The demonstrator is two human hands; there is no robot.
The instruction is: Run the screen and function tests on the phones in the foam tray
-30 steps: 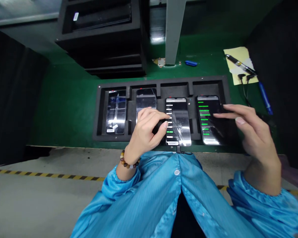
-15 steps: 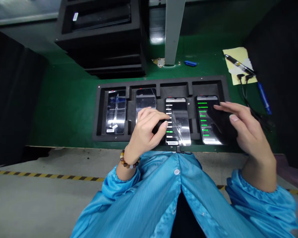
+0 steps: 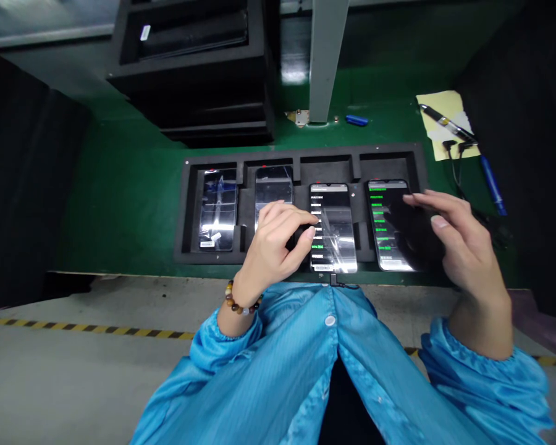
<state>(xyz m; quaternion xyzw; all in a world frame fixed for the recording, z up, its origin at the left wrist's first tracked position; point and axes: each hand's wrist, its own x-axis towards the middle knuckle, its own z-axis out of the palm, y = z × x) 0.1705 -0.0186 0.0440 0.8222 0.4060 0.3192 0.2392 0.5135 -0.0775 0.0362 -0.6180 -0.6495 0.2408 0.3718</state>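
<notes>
My left hand (image 3: 278, 238) is at the left edge of a lit smartphone (image 3: 336, 228), index fingertip over its list of white lines and one green line. Its fingers are bent and apart, holding nothing. Over the right side of another lit smartphone (image 3: 383, 241), which lists mostly green lines, is my right hand (image 3: 461, 238), open with fingers stretched out. Whether either fingertip touches glass I cannot tell. Two dark-screened phones, a left one (image 3: 217, 210) and a second one (image 3: 273, 185) partly covered by my left hand, lie in the black foam tray (image 3: 324, 153).
A stack of black foam trays (image 3: 189, 68) stands behind on the left, below a grey post (image 3: 327, 62). At the right lie yellow paper (image 3: 438, 105), a black pen (image 3: 445, 122), a blue pen (image 3: 493, 185) and cables (image 3: 454, 167). A blue cap (image 3: 356, 120) lies behind the tray. A cable plug (image 3: 336, 280) sits below the middle phone.
The green list on the right phone has scrolled upward, and a white line shows at its bottom. My right hand has shifted very slightly; my left hand stays over the middle phone.
</notes>
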